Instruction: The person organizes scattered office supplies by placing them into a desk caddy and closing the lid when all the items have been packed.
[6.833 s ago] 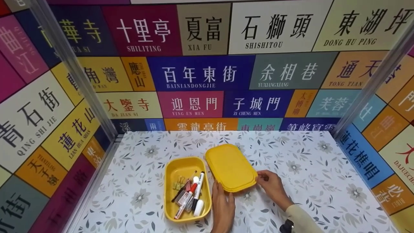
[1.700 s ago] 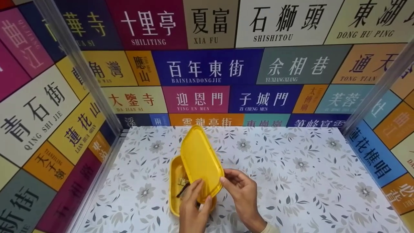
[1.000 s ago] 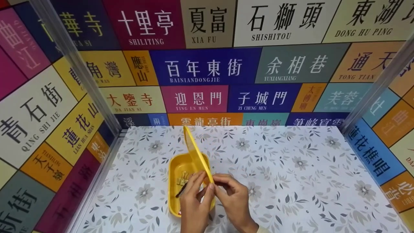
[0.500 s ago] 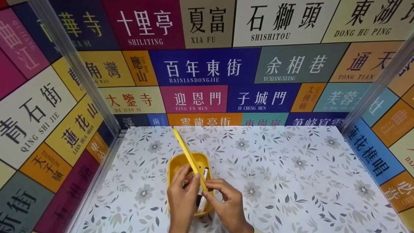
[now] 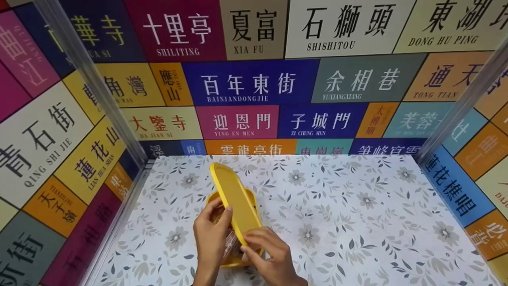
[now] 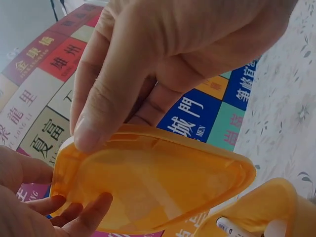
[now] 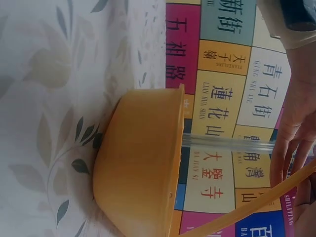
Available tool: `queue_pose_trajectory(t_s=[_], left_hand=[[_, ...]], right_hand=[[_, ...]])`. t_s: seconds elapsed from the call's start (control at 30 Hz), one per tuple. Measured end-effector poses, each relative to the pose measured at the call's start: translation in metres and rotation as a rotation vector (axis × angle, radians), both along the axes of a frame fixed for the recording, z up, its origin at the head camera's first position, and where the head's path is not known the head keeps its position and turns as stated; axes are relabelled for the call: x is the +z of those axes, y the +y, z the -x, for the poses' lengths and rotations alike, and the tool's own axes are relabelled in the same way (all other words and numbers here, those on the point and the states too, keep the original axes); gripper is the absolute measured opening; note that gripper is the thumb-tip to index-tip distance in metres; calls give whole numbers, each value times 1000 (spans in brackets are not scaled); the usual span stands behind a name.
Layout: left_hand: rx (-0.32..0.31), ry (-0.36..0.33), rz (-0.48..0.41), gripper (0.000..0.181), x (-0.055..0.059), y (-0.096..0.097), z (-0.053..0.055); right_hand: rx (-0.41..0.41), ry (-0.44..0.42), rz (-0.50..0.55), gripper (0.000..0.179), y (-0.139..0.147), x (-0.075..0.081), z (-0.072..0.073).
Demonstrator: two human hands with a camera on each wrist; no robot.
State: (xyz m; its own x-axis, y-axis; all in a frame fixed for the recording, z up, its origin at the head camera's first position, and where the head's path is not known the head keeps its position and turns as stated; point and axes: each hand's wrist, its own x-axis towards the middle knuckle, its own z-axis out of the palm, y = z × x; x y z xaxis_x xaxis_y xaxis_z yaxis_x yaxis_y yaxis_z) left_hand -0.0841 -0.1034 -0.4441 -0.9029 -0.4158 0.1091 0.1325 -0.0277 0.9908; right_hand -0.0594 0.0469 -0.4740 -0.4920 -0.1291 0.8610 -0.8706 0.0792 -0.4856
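Note:
A yellow plastic lid [image 5: 238, 198] is held tilted above a yellow plastic box [image 5: 233, 263]. My left hand [image 5: 212, 234] pinches the lid's left edge between thumb and fingers. At the near right corner, my right hand [image 5: 270, 254] grips the lid with its thumb below and fingers above. The left wrist view shows the recessed face of the lid [image 6: 163, 177], with the left thumb on its rim. Under it the box [image 6: 284, 197] holds a white marker [image 6: 232, 227]. Most of the contents are hidden by lid and hands. In the right wrist view the box [image 7: 138, 158] stands upright on the table.
The table [image 5: 349, 234] has a white cloth with grey flowers and leaves. Colourful sign-covered panels [image 5: 246, 87] rise behind and at both sides. Clear corner posts stand at left [image 5: 99, 87] and right [image 5: 456, 95].
Earlier the lid lay on the table right of the box. Both hands have lifted it over the box and turned it past edge-on, so its other face shows. Its far end has since dropped slightly.

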Motion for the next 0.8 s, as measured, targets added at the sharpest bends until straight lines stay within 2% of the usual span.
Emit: queue_pose_trajectory(t_s=[0.17, 0.43, 0.6, 0.8], left_hand=[[-14, -18, -145, 29, -4, -4, 1], [9, -59, -263, 30, -13, -8, 0], [27, -118, -290, 32, -17, -15, -2], [-6, -169, -295, 34, -22, -25, -5]], right_hand=[[-13, 28, -43, 38, 0, -5, 2], [22, 45, -132, 34, 6, -24, 12], [-4, 7, -139, 36, 18, -33, 23], [-79, -86, -195, 40, 34, -36, 40]])
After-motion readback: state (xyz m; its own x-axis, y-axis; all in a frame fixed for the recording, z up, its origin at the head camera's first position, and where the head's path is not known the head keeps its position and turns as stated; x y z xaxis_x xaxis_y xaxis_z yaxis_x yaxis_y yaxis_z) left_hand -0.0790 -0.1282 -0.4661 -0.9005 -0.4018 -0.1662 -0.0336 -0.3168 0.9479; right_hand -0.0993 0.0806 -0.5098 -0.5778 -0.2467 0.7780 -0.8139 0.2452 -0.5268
